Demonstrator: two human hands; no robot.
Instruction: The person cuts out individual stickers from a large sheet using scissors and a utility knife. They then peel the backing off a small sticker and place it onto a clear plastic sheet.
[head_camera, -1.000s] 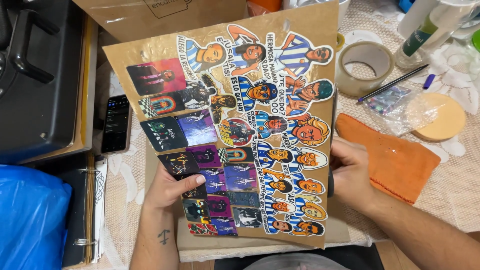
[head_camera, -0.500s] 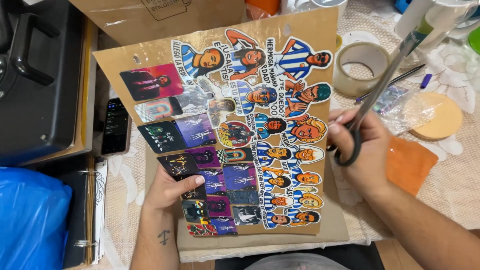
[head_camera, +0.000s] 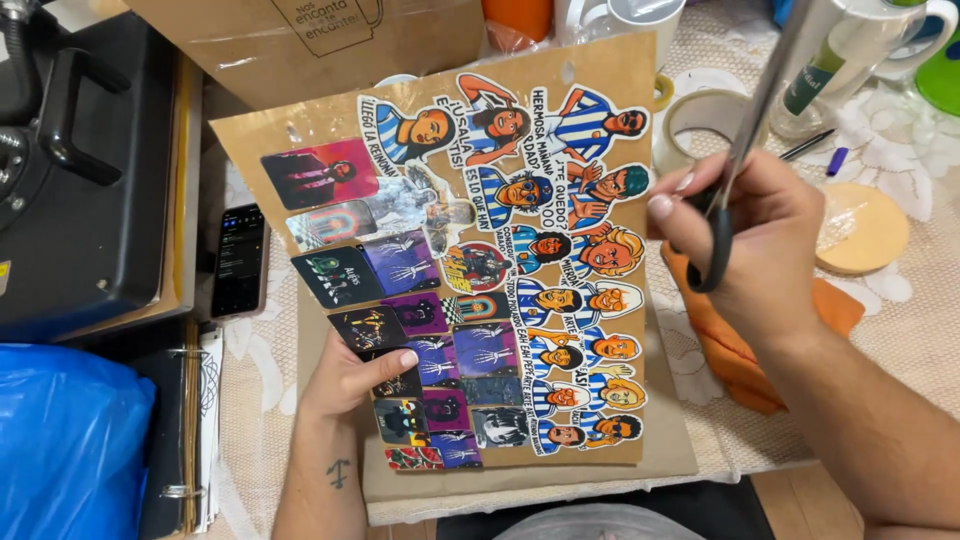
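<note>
left hand (head_camera: 350, 375) presses the brown sticker sheet (head_camera: 600, 80) at lower centre; right hand (head_camera: 745, 240) at right grips black-handled scissors (head_camera: 735, 170), blades pointing up toward a tape roll (head_camera: 685, 125).

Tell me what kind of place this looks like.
Probably a home craft or sticker-making workspace. A brown sheet of printed stickers lies on a lace-covered table, the right hand holds scissors, and a black heat press and a roll of tape sit nearby.
</note>
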